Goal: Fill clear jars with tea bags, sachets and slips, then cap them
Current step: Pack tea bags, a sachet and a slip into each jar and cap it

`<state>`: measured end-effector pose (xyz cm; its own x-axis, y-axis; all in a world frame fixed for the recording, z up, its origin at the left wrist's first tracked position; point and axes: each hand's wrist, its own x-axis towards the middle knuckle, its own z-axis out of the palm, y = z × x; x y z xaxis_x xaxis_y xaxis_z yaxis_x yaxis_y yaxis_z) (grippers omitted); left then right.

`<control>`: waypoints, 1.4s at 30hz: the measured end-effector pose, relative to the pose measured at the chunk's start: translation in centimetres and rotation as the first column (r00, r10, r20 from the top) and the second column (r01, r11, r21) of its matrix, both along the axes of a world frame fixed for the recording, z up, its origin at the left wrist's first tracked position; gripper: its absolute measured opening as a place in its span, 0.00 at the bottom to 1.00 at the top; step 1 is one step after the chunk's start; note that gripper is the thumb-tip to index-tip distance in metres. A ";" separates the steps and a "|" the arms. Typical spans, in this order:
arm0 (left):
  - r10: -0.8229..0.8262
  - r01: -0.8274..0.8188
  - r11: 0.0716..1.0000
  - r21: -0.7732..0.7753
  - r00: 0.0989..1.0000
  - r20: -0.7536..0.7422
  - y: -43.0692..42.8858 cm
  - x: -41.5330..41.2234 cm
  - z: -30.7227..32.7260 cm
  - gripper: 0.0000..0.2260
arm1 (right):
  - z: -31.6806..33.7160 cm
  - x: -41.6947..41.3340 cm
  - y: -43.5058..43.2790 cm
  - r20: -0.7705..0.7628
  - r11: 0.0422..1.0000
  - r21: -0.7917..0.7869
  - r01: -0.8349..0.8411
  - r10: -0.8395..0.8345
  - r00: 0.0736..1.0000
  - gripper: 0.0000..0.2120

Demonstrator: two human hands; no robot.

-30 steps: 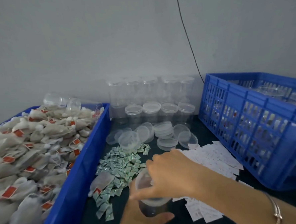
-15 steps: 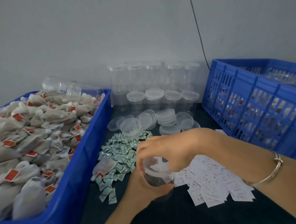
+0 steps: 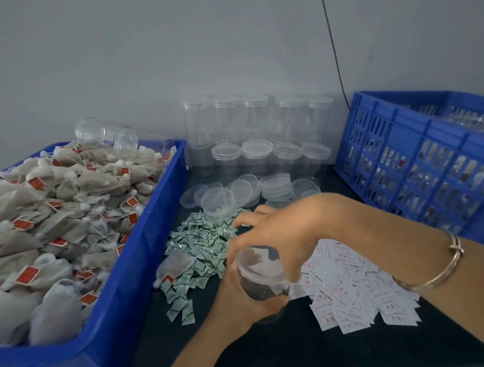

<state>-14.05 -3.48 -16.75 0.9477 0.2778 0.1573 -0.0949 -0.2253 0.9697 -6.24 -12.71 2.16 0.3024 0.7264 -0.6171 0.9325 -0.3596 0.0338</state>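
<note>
R hand [image 3: 277,229] has shifted atop jar [image 3: 260,285], curled on lid [image 3: 252,263]; L hand [image 3: 239,299] grips below. We're capping; empties [image 3: 255,120] beyond still wait.

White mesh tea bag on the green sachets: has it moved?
No. The white mesh tea bag still lies on the left edge of the green sachet pile.

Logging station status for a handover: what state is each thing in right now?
Held jar, upright, dark contents inside, lid on its mouth.
Lid, gripped by right hand.
Left hand, gripping the held jar's body.
Tipped jar, lying sideways on tea bags.
Jars at wall, upright, look empty.
Left bin, heaped with tea bags.
Loose lids, piled, off any jar.
</note>
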 end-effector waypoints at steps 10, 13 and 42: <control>-0.008 0.008 0.999 -0.053 1.000 0.005 0.0 0.1 -0.5 0.40 | -0.7 -1.6 1.2 0.191 0.997 -0.075 0.028 -0.013 0.981 0.42; 0.005 -0.005 1.000 -0.012 1.000 0.018 0.0 0.2 -0.3 0.40 | -1.1 -1.7 0.9 0.112 0.995 -0.073 0.073 -0.064 0.992 0.54; -0.004 0.005 0.999 -0.035 1.000 0.028 -0.2 -0.1 0.0 0.39 | -0.7 -1.2 0.8 0.138 0.990 -0.103 0.099 -0.084 0.987 0.56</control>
